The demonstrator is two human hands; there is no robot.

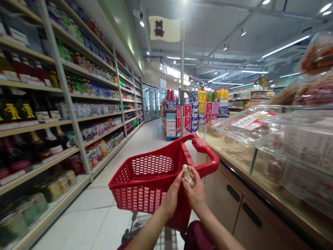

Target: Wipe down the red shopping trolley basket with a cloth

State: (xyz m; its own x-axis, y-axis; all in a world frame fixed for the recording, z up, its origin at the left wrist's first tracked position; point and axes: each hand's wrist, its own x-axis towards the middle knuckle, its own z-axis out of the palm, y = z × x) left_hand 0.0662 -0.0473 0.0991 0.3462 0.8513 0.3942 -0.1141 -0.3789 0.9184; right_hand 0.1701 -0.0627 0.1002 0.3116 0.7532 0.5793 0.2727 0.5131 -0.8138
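Near the cart's handle, a small lumpy whitish-brown thing (188, 175) sits between my two hands; its kind is not clear to me. My right hand (195, 192) is closed around its right and lower side. From the left, the fingers of my left hand (173, 194) are pressed together against it. Just behind and beneath both hands stands a red plastic shopping cart (145, 194), turned sideways. Its thick red handle (208, 165) rises right beside my right hand. The part of the basket that shows holds nothing I can make out.
Tall shelves (96, 92) of bottles and cans line the left side. To the right is a counter (226, 165) with clear plastic food packs (249, 121). Stacked drink boxes (187, 116) and a pole with a bear flag (166, 29) stand ahead. Glass-door fridges (151, 100) are farther back.
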